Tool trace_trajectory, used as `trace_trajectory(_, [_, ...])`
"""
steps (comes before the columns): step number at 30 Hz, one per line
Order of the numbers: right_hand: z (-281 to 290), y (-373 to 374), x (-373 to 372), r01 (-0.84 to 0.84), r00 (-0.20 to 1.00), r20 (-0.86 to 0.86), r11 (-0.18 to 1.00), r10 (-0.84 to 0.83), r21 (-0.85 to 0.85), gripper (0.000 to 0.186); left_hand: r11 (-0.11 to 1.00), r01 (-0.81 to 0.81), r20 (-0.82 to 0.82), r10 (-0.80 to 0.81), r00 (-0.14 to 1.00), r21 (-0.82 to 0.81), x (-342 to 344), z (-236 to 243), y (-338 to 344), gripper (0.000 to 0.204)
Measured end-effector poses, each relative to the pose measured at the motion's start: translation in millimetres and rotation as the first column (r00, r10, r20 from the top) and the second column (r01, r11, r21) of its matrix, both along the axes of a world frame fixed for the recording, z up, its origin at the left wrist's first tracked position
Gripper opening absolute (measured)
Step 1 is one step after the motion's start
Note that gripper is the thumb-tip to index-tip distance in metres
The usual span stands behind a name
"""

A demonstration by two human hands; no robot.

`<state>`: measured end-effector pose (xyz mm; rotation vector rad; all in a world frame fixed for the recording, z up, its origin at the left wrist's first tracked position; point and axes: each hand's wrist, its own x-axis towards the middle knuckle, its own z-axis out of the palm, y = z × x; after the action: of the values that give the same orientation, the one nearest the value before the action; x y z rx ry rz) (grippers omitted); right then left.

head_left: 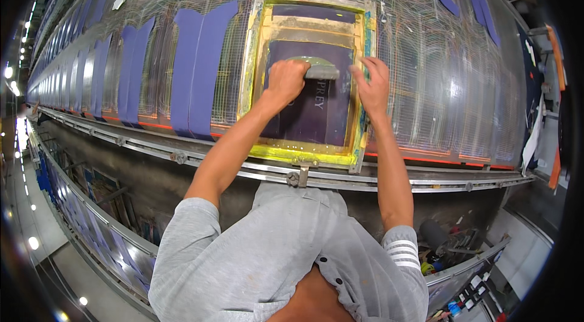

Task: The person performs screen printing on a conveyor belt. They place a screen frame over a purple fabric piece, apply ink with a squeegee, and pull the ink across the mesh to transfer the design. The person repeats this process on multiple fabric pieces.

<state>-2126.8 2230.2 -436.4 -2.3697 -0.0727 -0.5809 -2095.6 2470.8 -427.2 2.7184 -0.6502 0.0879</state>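
A screen-printing frame [249, 63] lies on the long table in front of me, its rim taped yellow around a dark mesh. My left hand [287, 79] is closed around the left end of a squeegee [322, 71], which stands crosswise over the upper half of the mesh. Pale greenish ink [307, 59] shows just beyond the blade. My right hand [372, 82] hovers at the frame's right side, its thumb and fingers parted and holding nothing. Whether it touches the rim I cannot tell. Light lettering shows through the mesh below the squeegee.
Purple cut fabric pieces [198, 66] lie in rows on the table [438, 91], left of the frame and along the far side. A metal rail [255, 173] with a clamp [298, 177] runs along the near edge. Another table with purple pieces [109, 215] stands behind me at left.
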Motion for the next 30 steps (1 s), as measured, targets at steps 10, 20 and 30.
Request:
trace_trajectory(10, [28.9,45.0,113.1,-0.441,0.880,-0.382,0.786,0.283,-0.434,0.021,0.991,0.106,-0.066,-0.101,0.993,0.078,101.0,18.0,6.5,0.019])
trace_trajectory(20, [7.2,64.7,-9.2,-0.420,0.902,-0.266,0.832,0.339,-0.363,0.020,0.998,0.044,-0.092,-0.047,0.995,-0.034,-27.4,-3.5,20.4,0.016])
trace_trajectory(30, [10.6,74.4,-94.4,-0.479,0.844,-0.405,0.834,0.352,-0.272,0.019,0.998,0.067,-0.277,-0.068,0.958,-0.013,-107.4,-2.2,36.9,0.030])
